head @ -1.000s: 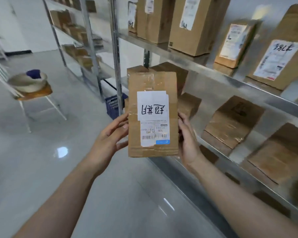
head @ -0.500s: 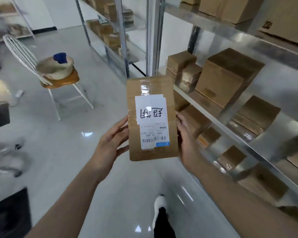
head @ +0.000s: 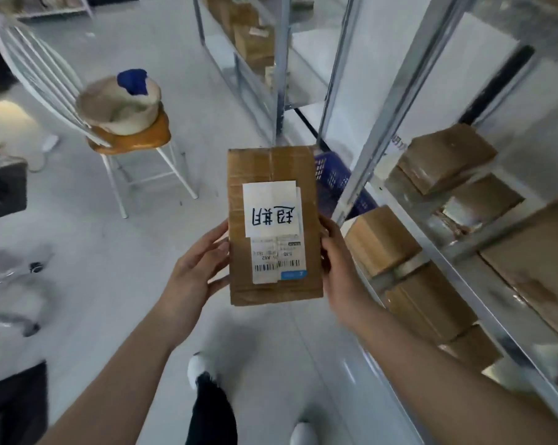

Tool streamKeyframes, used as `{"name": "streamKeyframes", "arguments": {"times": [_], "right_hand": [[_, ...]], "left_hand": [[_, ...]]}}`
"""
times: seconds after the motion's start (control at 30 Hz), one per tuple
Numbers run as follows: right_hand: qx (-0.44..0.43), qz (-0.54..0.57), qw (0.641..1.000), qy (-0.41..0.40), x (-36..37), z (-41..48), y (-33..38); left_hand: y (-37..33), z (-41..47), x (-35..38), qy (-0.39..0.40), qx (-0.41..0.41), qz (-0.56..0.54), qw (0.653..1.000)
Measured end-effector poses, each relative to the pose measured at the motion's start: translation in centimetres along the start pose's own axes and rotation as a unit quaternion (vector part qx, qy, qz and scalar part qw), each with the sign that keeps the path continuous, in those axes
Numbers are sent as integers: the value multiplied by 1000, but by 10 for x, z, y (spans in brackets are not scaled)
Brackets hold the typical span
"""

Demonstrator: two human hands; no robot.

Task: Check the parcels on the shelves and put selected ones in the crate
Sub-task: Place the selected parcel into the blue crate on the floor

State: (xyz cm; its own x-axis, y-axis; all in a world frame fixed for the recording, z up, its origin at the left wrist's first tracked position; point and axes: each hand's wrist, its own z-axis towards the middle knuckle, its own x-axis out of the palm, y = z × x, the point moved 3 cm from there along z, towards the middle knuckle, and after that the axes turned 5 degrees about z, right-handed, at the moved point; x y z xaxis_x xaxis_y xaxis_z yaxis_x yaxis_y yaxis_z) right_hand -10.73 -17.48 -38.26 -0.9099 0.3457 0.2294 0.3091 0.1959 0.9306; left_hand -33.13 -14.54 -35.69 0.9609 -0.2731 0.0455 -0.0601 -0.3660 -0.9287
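We stand on a pale, glossy floor (head: 110, 284) beside a metal rack (head: 396, 101). We hold a brown cardboard parcel (head: 271, 168) upright in front of us, above the floor. Its white label (head: 273, 216), with handwriting that reads upside down and barcodes below, faces us. Our left hand (head: 194, 271) has its grip closed on the parcel's left edge, and our right hand (head: 342, 271) has its grip closed on the right edge, fingers going behind. Just behind the parcel's upper right corner sits a blue crate (head: 334, 181) on the floor. Right of the parcel, more boxes (head: 380, 239) lie on the rack. Left of and beyond the parcel stands a chair (head: 136, 139) carrying a basket (head: 117, 110).
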Motion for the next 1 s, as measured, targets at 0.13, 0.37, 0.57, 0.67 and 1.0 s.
{"name": "streamKeyframes", "arguments": {"times": [0.13,0.37,0.57,0.67,1.0], "right_hand": [[14,-8,1000,-18,38,88,-7],[29,36,995,-86,100,247,-18],[68,65,983,-155,107,341,-22],[73,86,975,-189,91,400,-32],[115,147,925,-330,-10,603,-58]], "left_hand": [[-10,98,-40,12,-18,-14,1000],[-48,287,-96,78,-62,22,995],[-71,407,-98,123,-100,66,985],[-75,482,-78,151,-108,93,978],[-52,725,39,232,-148,175,945]]}}
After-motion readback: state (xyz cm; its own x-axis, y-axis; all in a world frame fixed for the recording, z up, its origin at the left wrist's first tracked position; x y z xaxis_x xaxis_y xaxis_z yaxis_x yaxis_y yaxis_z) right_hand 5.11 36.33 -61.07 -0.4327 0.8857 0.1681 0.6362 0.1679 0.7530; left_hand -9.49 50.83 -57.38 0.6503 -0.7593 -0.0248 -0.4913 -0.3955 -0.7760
